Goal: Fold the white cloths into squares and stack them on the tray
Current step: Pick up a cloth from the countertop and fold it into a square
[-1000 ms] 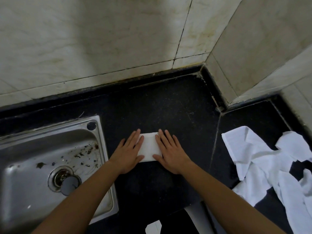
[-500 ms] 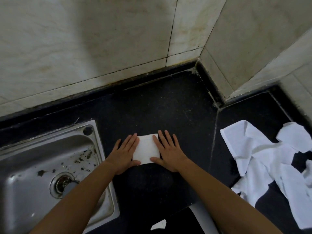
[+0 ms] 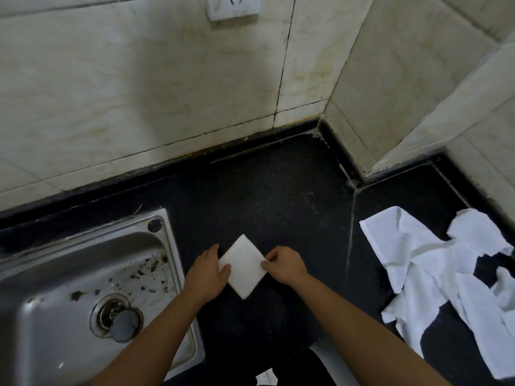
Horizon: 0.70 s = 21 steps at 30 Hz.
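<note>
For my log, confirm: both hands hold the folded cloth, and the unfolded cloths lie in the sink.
No: the head view shows the unfolded cloths on the counter to the right, not in the sink. Left hand and right hand hold the folded cloth.

My left hand (image 3: 207, 270) and right hand (image 3: 284, 264) pinch opposite corners of a folded white cloth (image 3: 243, 267), set cornerwise over the black countertop (image 3: 264, 190) just right of a steel sink (image 3: 167, 232). Unfolded white cloths (image 3: 434, 268) lie heaped well apart at my right, a wall socket (image 3: 232, 5) above.
</note>
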### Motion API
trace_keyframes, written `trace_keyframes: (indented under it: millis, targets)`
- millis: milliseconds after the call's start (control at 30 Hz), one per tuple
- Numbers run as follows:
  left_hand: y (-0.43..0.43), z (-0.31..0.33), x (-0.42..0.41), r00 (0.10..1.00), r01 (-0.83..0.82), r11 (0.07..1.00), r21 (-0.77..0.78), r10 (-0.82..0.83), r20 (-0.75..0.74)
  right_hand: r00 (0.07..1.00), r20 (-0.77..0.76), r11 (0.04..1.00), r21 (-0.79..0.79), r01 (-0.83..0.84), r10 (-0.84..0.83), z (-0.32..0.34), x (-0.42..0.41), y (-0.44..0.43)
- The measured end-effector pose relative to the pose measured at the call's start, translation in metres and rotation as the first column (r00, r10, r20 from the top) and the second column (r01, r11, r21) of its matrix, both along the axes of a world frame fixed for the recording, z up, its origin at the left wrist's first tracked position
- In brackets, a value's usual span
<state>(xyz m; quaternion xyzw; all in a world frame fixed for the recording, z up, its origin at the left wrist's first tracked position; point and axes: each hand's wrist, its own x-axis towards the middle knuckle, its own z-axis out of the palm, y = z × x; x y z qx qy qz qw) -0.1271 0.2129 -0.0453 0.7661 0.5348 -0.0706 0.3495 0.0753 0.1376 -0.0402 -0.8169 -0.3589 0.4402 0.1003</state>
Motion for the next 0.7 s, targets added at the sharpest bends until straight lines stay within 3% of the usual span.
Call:
trace_keyframes:
  millis: [233, 333, 500, 600, 700]
  targets:
    - [0.0, 0.02, -0.001, 0.97, 0.19, 0.982, 0.016, -0.185, -0.161, 0.992, -0.122, 0.998, 0.058, -0.028, 0.035, 0.03, -0.003, 0.001]
    - [0.002, 0.039, 0.015, 0.946, 0.31, 0.939, 0.147, -0.289, -0.148, 0.991, -0.1, 0.99, 0.122, -0.074, 0.087, 0.05, -0.004, -0.006]
    - [0.012, 0.068, 0.039, 0.831, 0.556, 0.814, 0.166, -0.55, -0.084, 0.982, -0.009, 0.965, 0.191, -0.182, 0.188, 0.085, 0.007, -0.031]
    - [0.008, 0.085, 0.044, 0.809, 0.579, 0.803, 0.142, -0.588, 0.025, 0.986, 0.02, 0.96, 0.228, -0.163, 0.163, 0.099, 0.017, -0.056]
    - [0.0, 0.104, 0.044, 0.855, 0.452, 0.889, -0.069, -0.411, 0.315, 0.995, -0.094, 0.95, 0.309, 0.052, -0.024, 0.107, 0.025, -0.084]
